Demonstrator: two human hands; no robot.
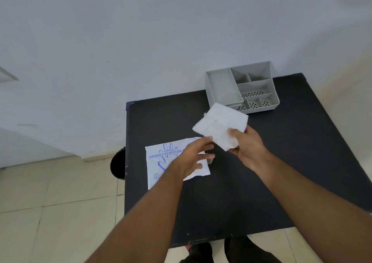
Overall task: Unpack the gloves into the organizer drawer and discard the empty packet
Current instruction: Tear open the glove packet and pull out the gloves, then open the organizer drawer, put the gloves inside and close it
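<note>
The gloves (pixel 220 126) are a white folded stack, held up in the air above the counter (pixel 251 182). The stack is tilted. Its long side runs from down by the right hand (pixel 246 146) up and away toward the gray organizer (pixel 241 87). One corner points to the left and one corner points at the organizer.

The right hand pinches the near end of the stack, with the thumb on top and the other fingers under it. The left hand (pixel 194 156) is just beside the stack, to its left. Its fingers are spread open. One fingertip is right at the low edge of the stack, but I cannot tell if it is touching.

Under the left hand lies the packet (pixel 161 162). It is flat on the counter, white with blue letters and a blue drawing of a hand. Its long side runs from left to right, and the left hand hides part of it.

Past both hands, at the far edge of the counter, sits the organizer. It has many small boxes in it, and some have dots of holes in the bottom. Its drawer (pixel 222 89) is the long tray on the left side.

To the left of the left hand, down on the floor beside the counter, is a black bin (pixel 117 165). Only part of it shows.
</note>
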